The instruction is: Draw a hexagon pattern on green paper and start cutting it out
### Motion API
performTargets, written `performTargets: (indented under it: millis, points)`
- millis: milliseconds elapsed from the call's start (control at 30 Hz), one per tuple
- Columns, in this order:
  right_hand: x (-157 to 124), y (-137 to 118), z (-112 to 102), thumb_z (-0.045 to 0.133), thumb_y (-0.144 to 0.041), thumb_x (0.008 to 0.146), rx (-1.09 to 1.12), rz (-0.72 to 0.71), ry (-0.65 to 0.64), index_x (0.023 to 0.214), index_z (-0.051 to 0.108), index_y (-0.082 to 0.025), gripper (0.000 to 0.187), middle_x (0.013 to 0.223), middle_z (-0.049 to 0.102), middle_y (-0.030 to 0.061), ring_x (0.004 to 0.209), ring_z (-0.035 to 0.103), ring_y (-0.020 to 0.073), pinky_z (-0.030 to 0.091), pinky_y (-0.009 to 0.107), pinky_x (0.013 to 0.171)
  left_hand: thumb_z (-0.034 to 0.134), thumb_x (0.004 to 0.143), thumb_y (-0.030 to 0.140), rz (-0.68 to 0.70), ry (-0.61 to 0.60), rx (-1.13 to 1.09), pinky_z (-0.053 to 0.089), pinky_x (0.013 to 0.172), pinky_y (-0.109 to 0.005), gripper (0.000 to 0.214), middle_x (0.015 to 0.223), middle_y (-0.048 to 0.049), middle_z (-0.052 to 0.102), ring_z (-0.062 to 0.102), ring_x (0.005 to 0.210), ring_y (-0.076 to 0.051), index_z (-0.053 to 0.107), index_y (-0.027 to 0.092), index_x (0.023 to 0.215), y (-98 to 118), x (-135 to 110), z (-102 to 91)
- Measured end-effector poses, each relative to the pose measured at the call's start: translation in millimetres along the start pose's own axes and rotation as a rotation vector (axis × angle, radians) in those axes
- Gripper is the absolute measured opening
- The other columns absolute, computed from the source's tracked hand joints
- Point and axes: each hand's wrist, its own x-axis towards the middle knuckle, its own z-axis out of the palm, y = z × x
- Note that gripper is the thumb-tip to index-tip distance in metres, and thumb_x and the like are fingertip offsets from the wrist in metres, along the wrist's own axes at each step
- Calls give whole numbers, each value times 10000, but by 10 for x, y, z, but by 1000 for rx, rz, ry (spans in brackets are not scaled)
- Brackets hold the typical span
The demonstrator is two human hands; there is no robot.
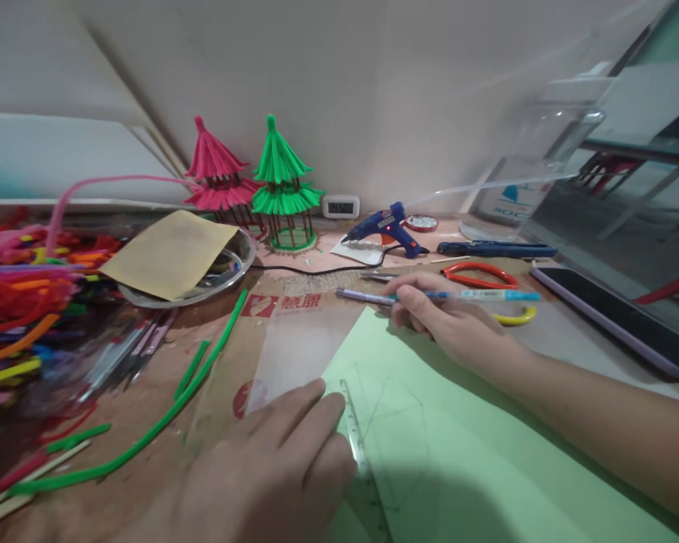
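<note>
A clear ruler (356,445) lies slanted on a light green sheet of paper (503,452) with thin pencil lines forming an angular figure. My left hand (283,460) bends its fingers over the ruler's left edge, holding it down. Above the sheet's far edge, my right hand (447,317) has thumb and fingers closed around a slim pen; blur hides the exact grip. A purplish pen end (367,298) shows left of the fingers. A blue pen barrel (486,296) shows at the right; I cannot tell whether both belong to one pen.
Behind stand green (283,188) and pink (218,170) pipe-cleaner pagodas, a blue glue gun (382,226) and a small clock (340,207). Scissors (478,275), a utility knife (498,249) and a phone (616,317) lie right. Left are pipe cleaners (11,302) and a metal dish (243,271).
</note>
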Motion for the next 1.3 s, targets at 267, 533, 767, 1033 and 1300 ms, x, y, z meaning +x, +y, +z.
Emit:
performTargets:
  millis: [267,533,767,1033,1300]
  points:
    - [-42,5,24,675,-268,909,-465,-303,-123,1145,660,-263,236,1167,736,68,1080,679,269,522,415,914,458,843,79,-2,-24,-49,528,813,-327,233,1013,-12,706,639,967,-216,593,266,878,-7,12,-31]
    - [16,12,-50,671,-287,928,-528,-398,-263,1197,606,-246,280,1174,677,85,1081,643,264,509,411,928,433,1070,261,95,74,8,535,791,-320,256,1068,-39,733,663,984,-220,641,226,925,151,34,-127]
    - [-47,-280,-51,692,-287,874,-435,-180,-346,1082,618,-228,228,1005,686,42,891,629,226,464,334,786,557,1059,351,89,-34,-29,527,881,-342,181,1035,-54,706,656,963,-223,655,210,1001,297,-7,-177]
    - [-38,-268,-139,583,-294,861,-310,-55,-163,1009,474,-239,192,760,515,-46,620,500,158,402,277,592,584,1046,356,40,-90,-36,553,906,-381,190,1100,-95,700,681,1031,-256,655,180,1036,47,117,-236]
    - [-381,-162,-233,593,-316,877,-219,8,-87,1021,446,-230,223,720,411,-72,594,417,139,363,256,542,628,1019,277,49,-86,-54,531,992,-472,177,1326,-152,647,623,1220,-331,645,165,1154,-101,136,-162]
